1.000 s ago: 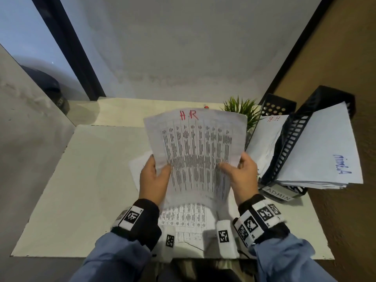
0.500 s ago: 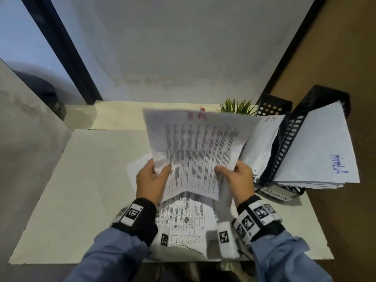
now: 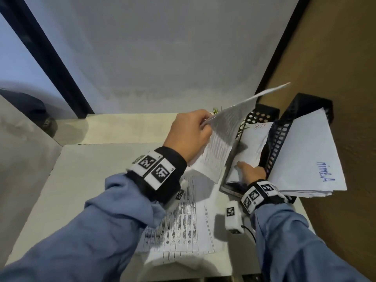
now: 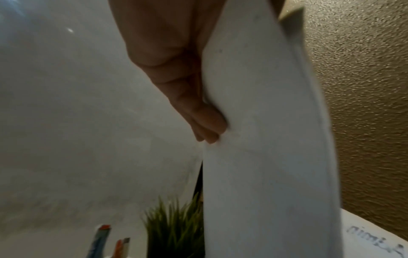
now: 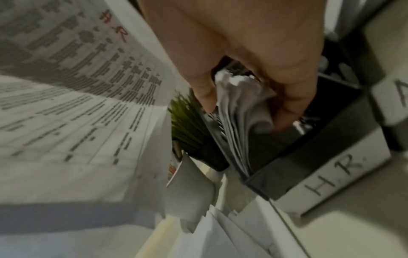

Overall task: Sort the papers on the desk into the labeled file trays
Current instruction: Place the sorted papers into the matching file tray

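Black perforated HR tray (image 3: 262, 117) holds white sheets, right hand (image 3: 251, 172) fingers gripping them; beside it, left hand (image 3: 188, 137) pinches a curling printed page (image 3: 223, 127).

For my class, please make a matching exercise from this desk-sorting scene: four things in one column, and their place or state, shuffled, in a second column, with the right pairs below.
Things
1. HR sheet
2. Right hand
3. Admin papers
4. Table printouts

Place or state
A. Lying flat on the desk
B. Stacked in the tray nearest the brown wall
C. Held up in the air by the left hand
D. Gripping the papers standing in the HR tray

Pairs: 1-C, 2-D, 3-B, 4-A
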### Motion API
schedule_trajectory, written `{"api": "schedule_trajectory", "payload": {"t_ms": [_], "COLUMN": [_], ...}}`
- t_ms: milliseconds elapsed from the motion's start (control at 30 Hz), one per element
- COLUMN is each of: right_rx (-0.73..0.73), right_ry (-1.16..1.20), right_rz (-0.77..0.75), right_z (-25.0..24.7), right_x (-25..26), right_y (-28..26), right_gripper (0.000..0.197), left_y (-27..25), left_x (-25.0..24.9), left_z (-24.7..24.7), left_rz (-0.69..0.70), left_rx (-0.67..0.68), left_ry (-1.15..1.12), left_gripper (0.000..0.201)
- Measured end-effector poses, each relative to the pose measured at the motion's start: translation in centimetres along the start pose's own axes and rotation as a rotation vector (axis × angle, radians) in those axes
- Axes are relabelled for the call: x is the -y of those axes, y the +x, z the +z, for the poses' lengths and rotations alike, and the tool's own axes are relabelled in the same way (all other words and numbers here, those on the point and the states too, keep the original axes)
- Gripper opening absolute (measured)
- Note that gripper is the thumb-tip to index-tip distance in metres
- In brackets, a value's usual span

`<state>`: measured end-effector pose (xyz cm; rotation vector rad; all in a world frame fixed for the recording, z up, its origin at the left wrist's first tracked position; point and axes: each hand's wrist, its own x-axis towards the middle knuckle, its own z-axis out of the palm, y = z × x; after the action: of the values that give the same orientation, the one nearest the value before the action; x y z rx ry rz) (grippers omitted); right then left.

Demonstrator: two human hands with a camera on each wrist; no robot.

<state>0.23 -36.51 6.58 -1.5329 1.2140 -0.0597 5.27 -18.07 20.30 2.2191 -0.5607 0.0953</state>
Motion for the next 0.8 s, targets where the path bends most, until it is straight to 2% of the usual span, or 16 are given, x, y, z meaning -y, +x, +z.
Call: {"api": "schedule_trajectory", "payload": {"t_ms": [67,167,300,367,500,667,800], "right_rx": [0.015,0.008,0.041,0.058,0.05,0.029,-0.004], "right_ry": [0.069,0.015,-0.033,-0.074,-0.073,-0.119,-0.263], "right_rz": [0.026,-0.237,-0.482,-0.516,-0.529,-0.613,-0.727], "right_z": [0.0,-0.8,-2.8,-3.8,-5.5,-6.7,-7.0], "right_x": [-0.1,1.0,3.3,4.5,6.4,8.4,9.5], "right_y": [0.2,0.1,-0.6,-0.7,-0.9,-1.7,-2.5], "right_gripper": [0.061,0.031,0.014,0.01,0.029,0.009,0.01], "left_y": [1.0,2.1,3.4,3.6,3.9,4.7,5.7], "left_x": [-0.8,-2.2,-3.9,-4.9,-6.3,-7.0,-5.4], "left_z": [1.0,2.5,3.8,4.2,4.5,5.7,8.9], "left_rz": [-0.001,-0.015,-0.057,-0.055,-0.059,-0.071,-0.15], "left_rx": [0.034,0.06,0.06,0.049,0.015,-0.029,0.036], "left_ry": [0.038,0.047,-0.017,-0.065,-0.109,-0.165,-0.121], "left_gripper": [0.02,0.018,0.018,0.018,0.019,0.014,0.015]}}
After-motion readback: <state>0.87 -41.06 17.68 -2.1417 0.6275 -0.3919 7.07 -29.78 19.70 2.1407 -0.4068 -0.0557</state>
